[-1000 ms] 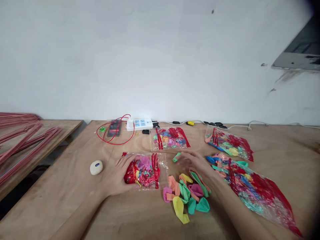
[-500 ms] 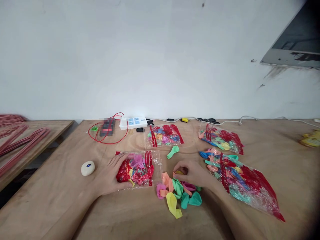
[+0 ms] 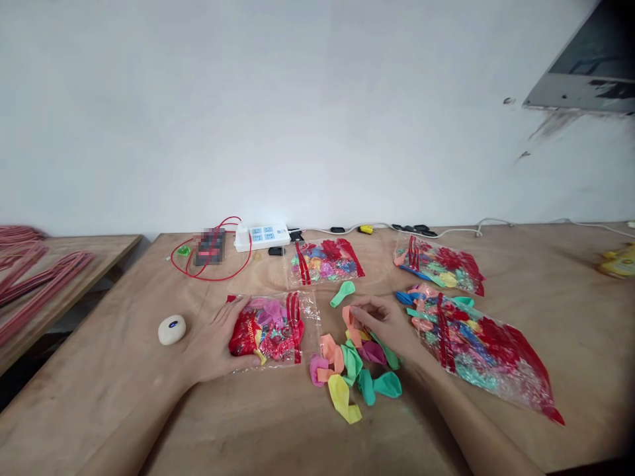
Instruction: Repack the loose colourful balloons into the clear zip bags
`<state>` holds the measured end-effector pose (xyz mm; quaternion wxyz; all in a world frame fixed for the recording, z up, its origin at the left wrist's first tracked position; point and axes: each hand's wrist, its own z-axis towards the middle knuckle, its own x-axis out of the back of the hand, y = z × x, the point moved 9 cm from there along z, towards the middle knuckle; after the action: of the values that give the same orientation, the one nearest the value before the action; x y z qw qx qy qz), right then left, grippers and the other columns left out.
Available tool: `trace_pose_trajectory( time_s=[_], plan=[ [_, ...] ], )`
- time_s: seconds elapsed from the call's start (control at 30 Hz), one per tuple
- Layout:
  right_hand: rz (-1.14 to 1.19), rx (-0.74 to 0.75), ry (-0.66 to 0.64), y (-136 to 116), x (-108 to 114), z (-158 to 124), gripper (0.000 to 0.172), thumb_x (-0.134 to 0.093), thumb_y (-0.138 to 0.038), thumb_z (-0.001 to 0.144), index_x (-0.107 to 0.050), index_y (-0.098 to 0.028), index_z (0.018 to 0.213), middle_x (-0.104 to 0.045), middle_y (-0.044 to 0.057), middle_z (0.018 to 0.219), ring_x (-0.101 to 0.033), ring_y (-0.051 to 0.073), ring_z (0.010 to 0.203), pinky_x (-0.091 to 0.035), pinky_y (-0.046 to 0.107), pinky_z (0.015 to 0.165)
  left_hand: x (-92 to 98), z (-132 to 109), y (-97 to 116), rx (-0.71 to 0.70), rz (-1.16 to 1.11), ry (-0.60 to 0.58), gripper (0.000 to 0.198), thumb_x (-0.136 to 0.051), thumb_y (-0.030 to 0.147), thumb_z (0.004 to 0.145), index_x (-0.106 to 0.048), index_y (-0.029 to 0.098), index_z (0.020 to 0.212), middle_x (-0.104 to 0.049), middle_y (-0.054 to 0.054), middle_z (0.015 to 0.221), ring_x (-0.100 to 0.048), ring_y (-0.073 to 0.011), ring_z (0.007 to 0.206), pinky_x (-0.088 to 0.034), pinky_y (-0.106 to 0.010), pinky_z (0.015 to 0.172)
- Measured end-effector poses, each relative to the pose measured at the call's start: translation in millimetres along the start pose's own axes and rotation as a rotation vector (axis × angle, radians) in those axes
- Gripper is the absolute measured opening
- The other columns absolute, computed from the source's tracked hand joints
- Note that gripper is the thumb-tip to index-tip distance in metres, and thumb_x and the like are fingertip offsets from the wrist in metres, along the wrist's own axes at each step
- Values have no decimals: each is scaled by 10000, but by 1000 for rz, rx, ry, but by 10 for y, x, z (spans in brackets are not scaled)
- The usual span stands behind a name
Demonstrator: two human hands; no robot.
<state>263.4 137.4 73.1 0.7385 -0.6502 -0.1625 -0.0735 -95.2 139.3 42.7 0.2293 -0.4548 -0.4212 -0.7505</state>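
Orange balloon point(image 3: 348, 320) is pinched in my right grip point(image 3: 383, 324), at the far edge of the loose pile point(image 3: 352, 365). One green balloon point(image 3: 342, 294) lies already apart; most are left piled. My left grip point(image 3: 213, 347), unclenched, spreads against a filled bag point(image 3: 272, 330).

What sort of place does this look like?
Likely a workshop or packing room: bags of balloons on a wooden table, a power strip by the wall, long pinkish strips on another table.

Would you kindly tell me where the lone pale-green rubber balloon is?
In the head view, that balloon lies just right of centre, between the rear middle red-printed plastic bag and the right hand.
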Motion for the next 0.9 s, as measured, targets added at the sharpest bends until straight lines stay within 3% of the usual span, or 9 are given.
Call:
trace_pose_trajectory(
  time_s=[0.13,0.23,0.33,0.43,0.53,0.6,0.77,0.9],
  plan=[
    [64,4,33,1,-34,-30,411,-694,-624,964,-770,-223,1008,-817,74,938,-750,235,801,-571,326,681,-9,12,7,4,-1,-14,1217,-823,747,774,-259,211,1710,-494,-199,1634,-476,-475,1483,-402,-599,1223],
    [-97,95,104,-89,48,-69,371,-646,-576,1011,-777,-233,1058,-819,82,1060,-752,252,888,-585,347,732,-14,23,16,8,-2,-26,1221,-817,746,779,-249,196,1710,-486,-207,1637,-473,-471,1485,-392,-593,1231],
    [-292,222,114,-219,71,-103,290,-607,-482,1048,-764,-244,1096,-811,80,1094,-721,227,823,-568,350,706,-4,32,32,13,-2,-36,1208,-819,733,779,-258,197,1706,-486,-204,1638,-487,-471,1473,-398,-596,1224],
    [-404,397,5,-374,-73,-149,183,-612,-367,1044,-744,-242,1020,-797,78,1052,-712,233,866,-570,370,767,15,32,55,23,1,-46,1204,-816,735,781,-267,188,1702,-490,-202,1634,-475,-477,1478,-404,-590,1219],
    [-467,482,-202,-424,-325,-215,130,-631,-275,1029,-758,-249,1017,-786,59,997,-705,244,949,-564,389,847,26,31,80,31,5,-58,1203,-808,742,790,-266,172,1700,-481,-204,1640,-458,-481,1486,-395,-582,1226],
    [-492,480,-292,-419,-431,-256,143,-640,-246,1026,-779,-263,1053,-779,49,1014,-692,241,981,-554,397,885,28,34,91,34,7,-63,1199,-803,739,795,-262,172,1701,-481,-204,1641,-460,-484,1482,-394,-589,1224],
    [-563,420,-368,-410,-506,-336,316,-692,-183,962,-795,-348,1211,-680,67,1246,-616,277,1179,-529,442,976,25,41,101,30,13,-71,1180,-783,758,804,-276,169,1693,-501,-207,1622,-474,-483,1468,-395,-592,1217],
    [-616,363,-404,-369,-543,-370,235,-746,-146,893,-825,-334,1010,-633,60,1279,-579,304,1238,-508,470,1004,20,44,97,19,19,-70,1161,-773,766,805,-296,175,1683,-524,-200,1601,-483,-479,1460,-396,-592,1213]
  ],
)
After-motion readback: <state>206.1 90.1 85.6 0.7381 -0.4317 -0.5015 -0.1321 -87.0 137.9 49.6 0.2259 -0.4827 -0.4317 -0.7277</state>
